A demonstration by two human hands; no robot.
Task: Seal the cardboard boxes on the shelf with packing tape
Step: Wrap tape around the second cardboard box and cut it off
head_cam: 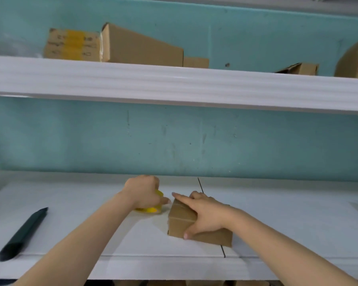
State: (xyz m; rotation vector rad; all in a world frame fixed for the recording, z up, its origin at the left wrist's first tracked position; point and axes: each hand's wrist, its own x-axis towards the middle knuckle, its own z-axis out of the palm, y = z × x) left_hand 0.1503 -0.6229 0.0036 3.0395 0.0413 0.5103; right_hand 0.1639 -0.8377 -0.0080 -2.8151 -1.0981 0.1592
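Brown cardboard is the whole job here, and from where I stand it looks barely started. One small box (179,221) sits near the front of the lower shelf (81,203). The right hand (203,215) holds it down: the thumb is on the near face, a finger is hooked over the far edge, and the forefinger lies straight along the top. Just to its left, the left hand (143,190) has its fingers curled over a yellow tape roll (153,209) that rests on the same shelf. Its thumb tip almost meets the box's corner.

A line crosses the box top, but I cannot tell whether it is tape or only the flap seam. My guess is that a strip is about to be drawn across or has just been laid.

On the upper shelf (174,83) one box (72,45) has a yellow band down its face, so I judge it sealed. The big tilted box (141,48) beside it, a low one (195,62) and two more at the right (302,69) (353,60) show no tape that I can see. At least one of them gapes open, so most of the work seems left.

As for writing, the banded box carries dark marks, but they are too blurred to read. No brand or label is legible anywhere. A dark, long object (23,234) lies at the left of the lower shelf, well away from both hands.
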